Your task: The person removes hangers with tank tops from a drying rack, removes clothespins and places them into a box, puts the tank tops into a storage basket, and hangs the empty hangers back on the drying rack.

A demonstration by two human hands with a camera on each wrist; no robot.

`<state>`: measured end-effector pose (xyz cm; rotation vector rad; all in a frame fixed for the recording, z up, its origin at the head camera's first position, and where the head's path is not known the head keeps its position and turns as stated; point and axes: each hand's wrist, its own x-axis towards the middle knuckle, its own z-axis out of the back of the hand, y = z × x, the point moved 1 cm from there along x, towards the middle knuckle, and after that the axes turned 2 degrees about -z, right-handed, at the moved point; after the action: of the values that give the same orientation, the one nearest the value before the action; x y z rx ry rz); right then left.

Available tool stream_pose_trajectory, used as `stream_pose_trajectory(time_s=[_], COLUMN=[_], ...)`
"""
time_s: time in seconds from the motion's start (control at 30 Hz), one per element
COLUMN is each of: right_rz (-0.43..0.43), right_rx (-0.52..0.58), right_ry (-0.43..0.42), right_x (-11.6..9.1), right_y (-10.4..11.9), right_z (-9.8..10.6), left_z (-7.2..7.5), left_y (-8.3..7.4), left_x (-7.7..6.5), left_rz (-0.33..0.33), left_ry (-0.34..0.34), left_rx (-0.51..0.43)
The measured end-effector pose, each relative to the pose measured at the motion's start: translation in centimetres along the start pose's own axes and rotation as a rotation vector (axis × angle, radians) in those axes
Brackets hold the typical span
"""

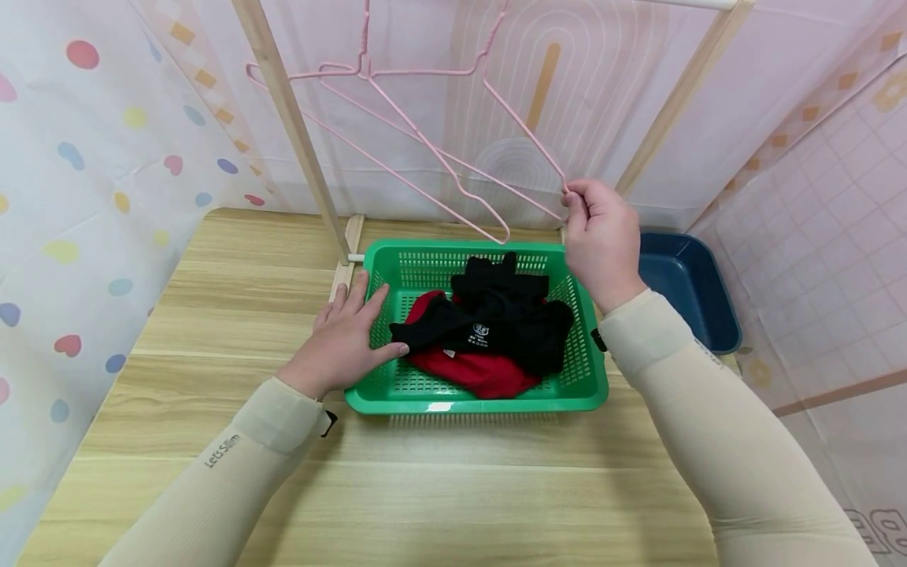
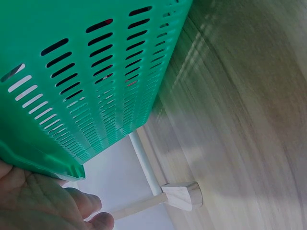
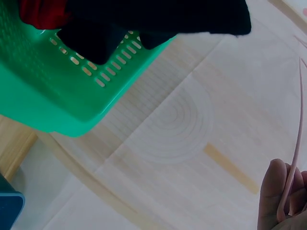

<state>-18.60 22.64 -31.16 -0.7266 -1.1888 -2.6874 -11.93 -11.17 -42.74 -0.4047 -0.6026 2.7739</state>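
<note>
A green plastic basket [image 1: 475, 406] stands on the table, with black clothing [image 1: 489, 327] lying over red clothing [image 1: 489, 376] inside it. My left hand [image 1: 347, 339] lies on the basket's left rim, fingers spread and thumb reaching over toward the black cloth. Up at the right, my right hand [image 1: 602, 236] pinches the lower corner of a pink hanger [image 1: 524, 130] between thumb and fingers. Another pink hanger [image 1: 425, 142] hangs to its left, free of either hand. The tops of both hooks lie beyond the head view's upper edge.
A wooden rack post [image 1: 283, 118] rises behind the basket on the left, a second post [image 1: 680, 94] on the right. To the right of the basket sits a dark blue bin [image 1: 687, 283]. Patterned curtain [image 1: 92, 236] encloses the wooden table [image 1: 453, 504] at the back and sides.
</note>
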Motion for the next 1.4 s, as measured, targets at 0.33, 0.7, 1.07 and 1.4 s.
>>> stream_pose_trajectory(time_s=[0.33,0.7,1.07,1.4], right_rz=[0.016,0.039,0.034,0.045], right_rx=[-0.029,-0.031,-0.028,-0.031], right_ry=[0.035,0.066,0.129,0.163], right_x=[0.1,0.3,0.4,0.2], right_y=[0.4,1.0,2.1,2.4], right_z=[-0.9,-1.7,-2.4,-3.1], left_z=[-0.1,-0.2,-0.3,-0.3], left_y=[0.0,0.1,0.1,0.0], left_x=[0.1,0.1,0.0,0.1], left_rz=[0.005,0.004,0.004,-0.002], left_ry=[0.000,-0.003,-0.011,-0.020], left_rx=[0.002,0.008,-0.002,-0.003])
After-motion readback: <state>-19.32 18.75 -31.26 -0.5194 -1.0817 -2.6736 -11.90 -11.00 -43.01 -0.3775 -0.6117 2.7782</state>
